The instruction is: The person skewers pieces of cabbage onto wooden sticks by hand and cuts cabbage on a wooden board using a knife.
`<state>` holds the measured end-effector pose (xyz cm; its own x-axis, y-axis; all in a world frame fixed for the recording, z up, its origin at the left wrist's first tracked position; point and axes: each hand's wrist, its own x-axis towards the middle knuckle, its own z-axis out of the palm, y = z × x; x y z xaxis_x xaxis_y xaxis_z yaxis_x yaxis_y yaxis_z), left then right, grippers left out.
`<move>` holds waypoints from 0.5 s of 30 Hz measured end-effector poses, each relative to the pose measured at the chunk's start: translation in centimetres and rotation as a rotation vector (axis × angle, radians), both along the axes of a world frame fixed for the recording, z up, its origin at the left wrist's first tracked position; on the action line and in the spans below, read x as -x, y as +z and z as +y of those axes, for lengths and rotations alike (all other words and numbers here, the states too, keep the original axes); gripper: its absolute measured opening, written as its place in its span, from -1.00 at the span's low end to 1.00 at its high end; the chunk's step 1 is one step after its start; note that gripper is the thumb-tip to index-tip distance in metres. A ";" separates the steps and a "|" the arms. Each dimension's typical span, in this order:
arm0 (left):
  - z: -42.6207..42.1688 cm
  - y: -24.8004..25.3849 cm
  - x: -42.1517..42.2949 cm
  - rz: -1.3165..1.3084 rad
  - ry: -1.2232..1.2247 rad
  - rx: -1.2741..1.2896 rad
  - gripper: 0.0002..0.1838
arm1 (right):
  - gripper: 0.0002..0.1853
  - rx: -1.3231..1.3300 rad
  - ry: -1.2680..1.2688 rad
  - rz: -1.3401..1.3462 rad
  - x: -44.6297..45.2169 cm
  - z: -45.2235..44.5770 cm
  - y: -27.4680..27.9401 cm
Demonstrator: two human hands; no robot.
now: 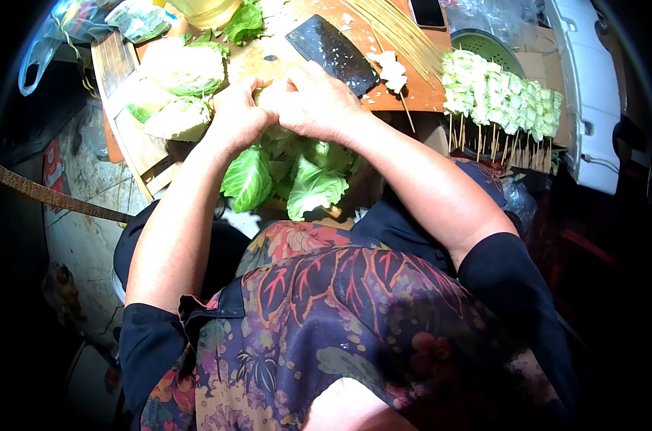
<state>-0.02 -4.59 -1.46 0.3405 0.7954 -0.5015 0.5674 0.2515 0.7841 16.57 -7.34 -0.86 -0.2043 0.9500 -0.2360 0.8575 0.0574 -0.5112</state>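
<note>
Both hands meet over the near edge of the orange table. My left hand (241,115) and my right hand (315,104) are closed around a pale piece of cabbage (272,97), mostly hidden by the fingers. Just below them hang loose green cabbage leaves (315,188). Cut cabbage heads (186,79) lie left of my left hand. Beyond my right hand rests a dark cleaver blade (329,50) with white bits on it. A skewer with cabbage pieces (392,72) lies to the blade's right.
Bare wooden skewers (394,29) and a phone (427,12) are at the table's far right. Many loaded cabbage skewers (502,97) rest beside a green colander (484,47). A white foam box (592,93) stands far right; plastic bags (135,21) are at the upper left.
</note>
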 end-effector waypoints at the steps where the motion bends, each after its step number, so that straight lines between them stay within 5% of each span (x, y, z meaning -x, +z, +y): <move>1: 0.0 -0.4 0.0 -0.041 0.032 0.012 -0.38 | -0.54 0.001 0.001 0.001 0.2 -0.1 0.0; 10: -0.1 0.1 -0.2 -0.126 0.109 0.105 -0.38 | -0.60 -0.127 0.155 -0.106 0.1 -0.1 -0.1; 12: 0.0 0.5 -0.2 -0.125 0.118 0.152 -0.39 | -0.62 0.018 -0.132 0.087 0.0 -0.2 -0.2; 15: -0.3 0.4 -0.6 -0.210 0.169 0.238 -0.40 | -0.63 -0.188 -0.063 0.119 -0.6 -0.3 -1.6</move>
<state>0.55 -4.90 -1.05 0.3293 0.7187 -0.6125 0.3348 0.5177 0.7874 17.13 -7.67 -2.50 -0.1585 0.9868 -0.0318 0.7970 0.1089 -0.5941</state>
